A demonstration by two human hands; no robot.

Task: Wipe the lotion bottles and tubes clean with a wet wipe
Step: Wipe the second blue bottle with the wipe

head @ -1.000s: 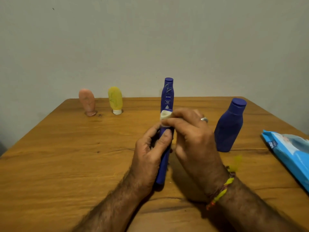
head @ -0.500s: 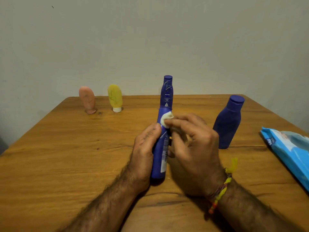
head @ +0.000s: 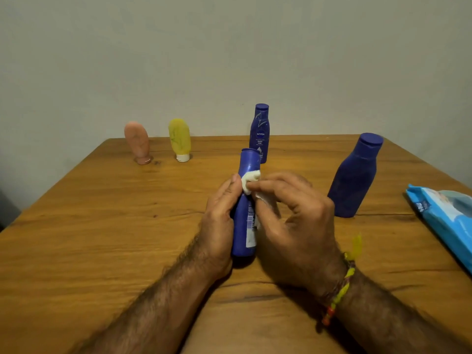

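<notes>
Big wooden table (head: 102, 238) takes up most of the view, pushed up against a plain wall. On the right edge there's a blue wet wipe pack (head: 444, 221) lying flat, and near it a chunky dark blue bottle (head: 353, 177) standing upright. At the centre, the left hand (head: 219, 221) is wrapped around a slim blue bottle (head: 246, 226), base on the table and leaning away from the camera. The right hand (head: 293, 221) pinches a small wadded white wipe (head: 249, 180) against that bottle's upper part, just under the cap. Behind stands a Nivea bottle (head: 260, 134), and at the far left a yellow tube (head: 179, 139) and a pinkish tube (head: 137, 141), both cap-down.
</notes>
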